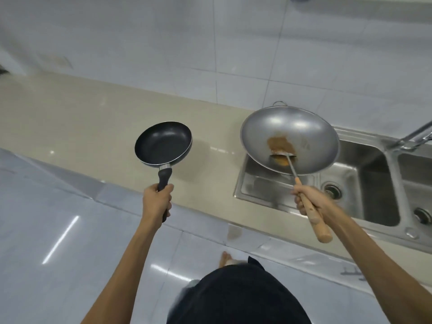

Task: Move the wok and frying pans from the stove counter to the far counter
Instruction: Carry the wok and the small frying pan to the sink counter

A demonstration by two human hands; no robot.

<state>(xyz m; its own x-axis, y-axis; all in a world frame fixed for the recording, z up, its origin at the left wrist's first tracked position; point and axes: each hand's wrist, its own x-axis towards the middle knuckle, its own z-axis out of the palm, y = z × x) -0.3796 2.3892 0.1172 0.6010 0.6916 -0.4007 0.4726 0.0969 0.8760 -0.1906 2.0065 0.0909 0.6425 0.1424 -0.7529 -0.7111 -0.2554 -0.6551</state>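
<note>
Left hand (157,200) has its fingers wrapped round the black frying pan (163,142) handle, held above the beige counter (81,118). Right hand (311,202) fingers grip the wooden handle of the steel wok (301,136), over the sink (364,183) edge.

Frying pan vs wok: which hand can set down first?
Left, likely. Left hand holds the frying pan over bare counter; right hand holds the wok partly over the sink.
</note>
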